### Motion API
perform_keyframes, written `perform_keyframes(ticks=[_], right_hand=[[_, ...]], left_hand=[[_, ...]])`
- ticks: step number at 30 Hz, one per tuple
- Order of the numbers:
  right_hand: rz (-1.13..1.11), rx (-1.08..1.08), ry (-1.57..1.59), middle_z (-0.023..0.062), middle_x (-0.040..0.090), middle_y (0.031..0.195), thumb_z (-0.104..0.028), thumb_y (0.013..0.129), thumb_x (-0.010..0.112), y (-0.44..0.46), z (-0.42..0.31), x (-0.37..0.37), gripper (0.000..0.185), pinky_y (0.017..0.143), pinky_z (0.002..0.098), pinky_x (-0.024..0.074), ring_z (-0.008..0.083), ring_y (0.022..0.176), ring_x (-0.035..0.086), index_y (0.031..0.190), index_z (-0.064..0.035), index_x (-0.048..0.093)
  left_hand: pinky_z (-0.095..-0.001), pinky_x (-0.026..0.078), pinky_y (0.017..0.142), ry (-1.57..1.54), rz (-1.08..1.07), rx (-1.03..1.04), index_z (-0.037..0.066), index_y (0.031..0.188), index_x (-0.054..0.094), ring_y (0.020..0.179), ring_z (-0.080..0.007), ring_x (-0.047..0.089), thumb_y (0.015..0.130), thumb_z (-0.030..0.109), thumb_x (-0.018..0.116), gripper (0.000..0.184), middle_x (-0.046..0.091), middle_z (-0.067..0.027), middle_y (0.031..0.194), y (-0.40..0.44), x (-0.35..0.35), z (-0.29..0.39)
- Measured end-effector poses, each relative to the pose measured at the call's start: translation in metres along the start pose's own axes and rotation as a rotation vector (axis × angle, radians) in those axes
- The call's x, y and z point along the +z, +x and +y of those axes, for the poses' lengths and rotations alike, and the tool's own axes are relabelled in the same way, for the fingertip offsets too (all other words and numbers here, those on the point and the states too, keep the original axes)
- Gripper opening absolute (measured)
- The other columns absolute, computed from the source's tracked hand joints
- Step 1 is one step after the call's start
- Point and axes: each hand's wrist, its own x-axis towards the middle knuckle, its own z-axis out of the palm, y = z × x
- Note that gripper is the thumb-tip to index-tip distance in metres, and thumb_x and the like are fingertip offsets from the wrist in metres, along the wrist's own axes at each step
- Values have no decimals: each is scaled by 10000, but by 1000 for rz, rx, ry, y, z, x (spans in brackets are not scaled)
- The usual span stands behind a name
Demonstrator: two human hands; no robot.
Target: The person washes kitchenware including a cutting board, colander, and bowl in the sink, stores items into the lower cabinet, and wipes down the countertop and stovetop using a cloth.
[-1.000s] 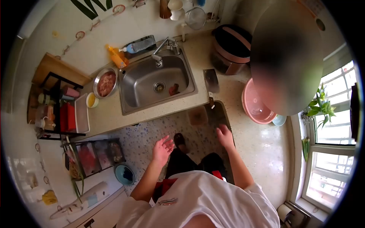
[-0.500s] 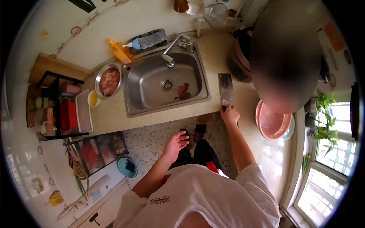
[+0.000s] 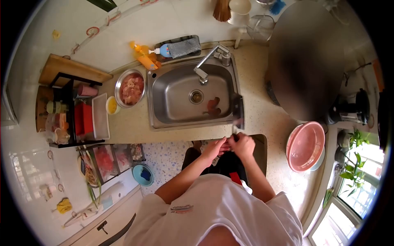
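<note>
Speckled countertop surrounds the steel sink, where I see a reddish lump beside the drain. From my remote seat, the right hand is closed around a motion-blurred cleaver, blade over the sink's right rim; the left hand extends its fingers just beside it, though whether they pinch anything I can't tell.

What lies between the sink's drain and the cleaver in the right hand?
In the head view, a reddish-brown piece, apparently meat, lies in the sink between drain and cleaver.
</note>
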Motion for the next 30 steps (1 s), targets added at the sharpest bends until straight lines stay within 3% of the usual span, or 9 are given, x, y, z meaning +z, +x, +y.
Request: perform_keyframes(ticks=[5, 6, 10, 13, 14, 17, 19, 24, 30], right_hand=[[-70, -153, 48, 142, 677, 760, -441, 835, 709, 3, -77, 50, 384, 572, 495, 537, 387, 675, 690, 741, -80, 618], [-52, -167, 36, 128, 674, 758, -419, 834, 718, 5, -94, 60, 366, 569, 495, 538, 378, 664, 691, 733, -83, 614], [-190, -286, 125, 139, 724, 863, -300, 873, 729, 19, -152, 79, 267, 635, 433, 570, 350, 729, 713, 936, -43, 693], [-649, -141, 740, 144, 739, 944, -235, 875, 762, 54, -146, 96, 309, 715, 427, 580, 353, 837, 723, 1111, -39, 729], [-609, -118, 637, 148, 738, 953, -220, 868, 765, 66, -143, 97, 283, 726, 423, 579, 353, 842, 722, 1090, -46, 734], [-411, -194, 83, 173, 731, 958, -196, 855, 763, 102, -126, 112, 227, 767, 406, 574, 365, 870, 710, 1014, -36, 736], [-402, -19, -49, 179, 727, 1008, -194, 834, 773, 127, -103, 133, 235, 798, 405, 573, 373, 899, 696, 999, -33, 728], [-360, -123, -209, 186, 607, 1293, -195, 825, 771, 174, -33, 226, 439, 874, 457, 573, 407, 1023, 672, 1231, -97, 638], [-526, 133, -312, 233, 405, 1489, -188, 891, 698, 211, -37, 270, 580, 995, 476, 545, 454, 1109, 638, 1426, -168, 477]], left_hand=[[-317, 518, 792, -194, 75, -97, 168, 991, 670, 892, -115, 639, 1037, 554, 542, 410, 683, 10, 933, 13, -57, 26], [-263, 480, 641, -235, 118, -102, 164, 1024, 686, 741, -93, 604, 1039, 549, 543, 411, 662, 22, 870, 16, -71, 27], [-235, 395, 500, -364, 155, 28, 127, 1045, 685, 663, -104, 567, 1077, 429, 530, 340, 608, 20, 805, 33, -139, 27], [-319, 584, 663, -402, 167, 43, 76, 1091, 670, 770, -171, 679, 1088, 401, 514, 361, 691, -53, 907, 27, -189, 55], [-374, 622, 757, -458, 170, 48, 55, 1145, 643, 847, -206, 713, 1102, 386, 485, 369, 714, -90, 976, 34, -211, 59], [-376, 597, 716, -427, 140, 24, 69, 1204, 594, 756, -199, 664, 1105, 383, 484, 347, 655, -51, 858, 54, -275, 55], [-360, 548, 667, -401, 223, -16, 79, 1186, 602, 679, -171, 594, 1103, 398, 486, 350, 585, -20, 783, 46, -288, 71], [-305, 369, 590, -454, 193, -21, 88, 1176, 630, 578, -110, 401, 1097, 513, 453, 468, 443, 31, 693, 37, -300, 92], [-305, 384, 585, -360, 185, 24, 35, 1282, 627, 564, -101, 397, 1063, 647, 391, 691, 441, 32, 662, 25, -283, 99]])
